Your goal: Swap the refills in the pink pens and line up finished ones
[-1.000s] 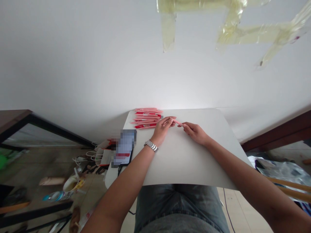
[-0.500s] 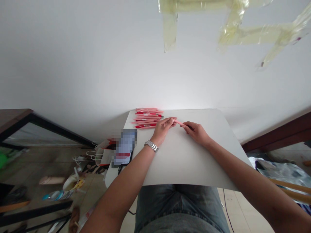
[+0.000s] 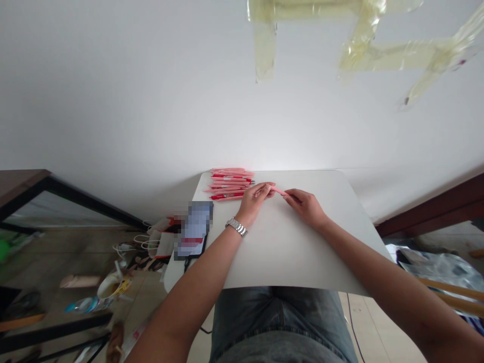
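Observation:
A pink pen (image 3: 279,190) is held between both hands above the far part of a white table (image 3: 295,242). My left hand (image 3: 254,199), with a metal watch on its wrist, pinches the pen's left end. My right hand (image 3: 304,205) grips its right end. A pile of several pink and red pens (image 3: 229,183) lies at the table's far left corner, just left of my left hand.
A phone (image 3: 194,229) lies at the table's left edge with a cable. White chargers and cords (image 3: 151,243) lie on the floor beside it. A dark glass-topped table (image 3: 56,201) stands at left. Yellowish tape (image 3: 359,35) sticks to the white wall.
Hardly anything has moved; my right hand has slid slightly along the pen toward my left hand.

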The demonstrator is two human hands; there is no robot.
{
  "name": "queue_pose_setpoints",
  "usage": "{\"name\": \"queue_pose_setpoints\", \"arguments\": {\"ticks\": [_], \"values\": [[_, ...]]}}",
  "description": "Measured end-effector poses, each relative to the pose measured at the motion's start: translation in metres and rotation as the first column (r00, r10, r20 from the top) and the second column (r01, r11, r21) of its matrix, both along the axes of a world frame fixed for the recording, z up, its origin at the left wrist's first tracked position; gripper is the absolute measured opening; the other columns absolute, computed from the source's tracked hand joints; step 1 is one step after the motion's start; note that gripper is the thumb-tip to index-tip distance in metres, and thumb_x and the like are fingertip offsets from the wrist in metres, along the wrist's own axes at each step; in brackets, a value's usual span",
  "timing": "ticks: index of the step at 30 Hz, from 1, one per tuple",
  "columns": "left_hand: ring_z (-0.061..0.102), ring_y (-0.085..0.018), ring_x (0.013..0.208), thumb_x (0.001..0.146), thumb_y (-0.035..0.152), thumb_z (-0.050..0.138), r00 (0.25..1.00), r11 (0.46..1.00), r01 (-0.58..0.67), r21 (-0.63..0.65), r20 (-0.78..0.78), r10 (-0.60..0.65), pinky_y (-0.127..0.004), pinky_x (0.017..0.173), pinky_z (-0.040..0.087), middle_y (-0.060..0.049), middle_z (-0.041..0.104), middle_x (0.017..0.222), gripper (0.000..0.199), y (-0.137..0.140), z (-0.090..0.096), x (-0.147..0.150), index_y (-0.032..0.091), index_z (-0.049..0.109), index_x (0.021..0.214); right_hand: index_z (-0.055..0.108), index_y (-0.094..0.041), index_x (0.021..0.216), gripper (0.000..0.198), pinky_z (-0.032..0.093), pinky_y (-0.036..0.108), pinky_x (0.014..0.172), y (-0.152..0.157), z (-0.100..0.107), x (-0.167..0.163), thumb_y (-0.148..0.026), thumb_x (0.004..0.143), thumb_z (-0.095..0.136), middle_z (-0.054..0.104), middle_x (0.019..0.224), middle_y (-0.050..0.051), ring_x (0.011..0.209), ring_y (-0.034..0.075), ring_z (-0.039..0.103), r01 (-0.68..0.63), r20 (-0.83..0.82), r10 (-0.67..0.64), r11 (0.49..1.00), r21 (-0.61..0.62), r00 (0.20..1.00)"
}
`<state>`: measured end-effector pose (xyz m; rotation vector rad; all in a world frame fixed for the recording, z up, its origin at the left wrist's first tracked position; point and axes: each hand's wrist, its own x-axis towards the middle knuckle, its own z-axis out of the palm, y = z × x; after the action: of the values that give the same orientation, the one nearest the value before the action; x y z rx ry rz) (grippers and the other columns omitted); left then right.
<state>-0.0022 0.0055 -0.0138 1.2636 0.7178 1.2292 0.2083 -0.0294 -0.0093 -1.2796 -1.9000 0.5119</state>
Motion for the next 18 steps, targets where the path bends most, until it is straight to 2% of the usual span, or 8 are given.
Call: {"name": "queue_pose_setpoints", "arguments": {"ticks": [6,10,13,15,18], "values": [[0.07,-0.022,0.109,0.093,0.045,0.071,0.998,0.998,0.057,0.033,-0.016,-0.056,-0.043,0.106,0.054,-0.011,0.073,0.121,0.038,-0.0038,0.0056,-0.0004,0.019,0.076,0.12,0.074,-0.018,0.111,0.046,0.044,0.03,0.064,-0.0001,0.0006,0.0026,-0.054,0.103,0.046,0.069,0.08,0.005,0.066,0.017,0.056,-0.054,-0.007,0.054,0.998,-0.031,0.999],[0.067,-0.024,0.117,0.094,0.046,0.07,0.995,0.994,0.102,0.027,-0.001,-0.103,-0.046,0.108,0.053,-0.011,0.075,0.115,0.045,-0.0066,0.0081,0.0001,0.02,0.071,0.131,0.073,-0.019,0.114,0.046,0.047,0.031,0.07,-0.0011,0.0027,0.0017,-0.054,0.104,0.045,0.075,0.091,0.007,0.075,0.02,0.063,-0.109,-0.024,0.107,0.992,-0.062,0.994],[0.067,-0.026,0.118,0.094,0.047,0.069,0.994,0.994,0.105,0.031,0.007,-0.105,-0.046,0.108,0.053,-0.012,0.074,0.118,0.039,-0.0069,0.0078,0.0003,0.018,0.076,0.12,0.071,-0.021,0.12,0.045,0.05,0.032,0.082,-0.0013,0.005,0.0006,-0.052,0.105,0.043,0.076,0.107,0.008,0.092,0.023,0.068,-0.146,-0.051,0.142,0.986,-0.083,0.989],[0.068,-0.027,0.117,0.093,0.048,0.069,0.995,0.995,0.097,0.027,0.021,-0.097,-0.046,0.108,0.054,-0.013,0.074,0.119,0.036,-0.0062,0.0069,0.0005,0.017,0.078,0.11,0.071,-0.021,0.118,0.045,0.05,0.032,0.086,-0.0006,0.0053,0.0005,-0.052,0.106,0.04,0.076,0.109,0.008,0.096,0.024,0.069,-0.155,-0.046,0.151,0.983,-0.101,0.987],[0.07,-0.027,0.114,0.091,0.05,0.071,0.996,0.996,0.088,-0.004,0.026,-0.088,-0.046,0.104,0.056,-0.012,0.075,0.116,0.037,-0.0046,0.0054,0.0008,0.017,0.078,0.105,0.072,-0.02,0.101,0.046,0.047,0.031,0.074,0.001,0.0027,0.0007,-0.054,0.105,0.04,0.074,0.088,0.006,0.076,0.02,0.064,-0.135,0.027,0.139,0.984,-0.119,0.99]]}}
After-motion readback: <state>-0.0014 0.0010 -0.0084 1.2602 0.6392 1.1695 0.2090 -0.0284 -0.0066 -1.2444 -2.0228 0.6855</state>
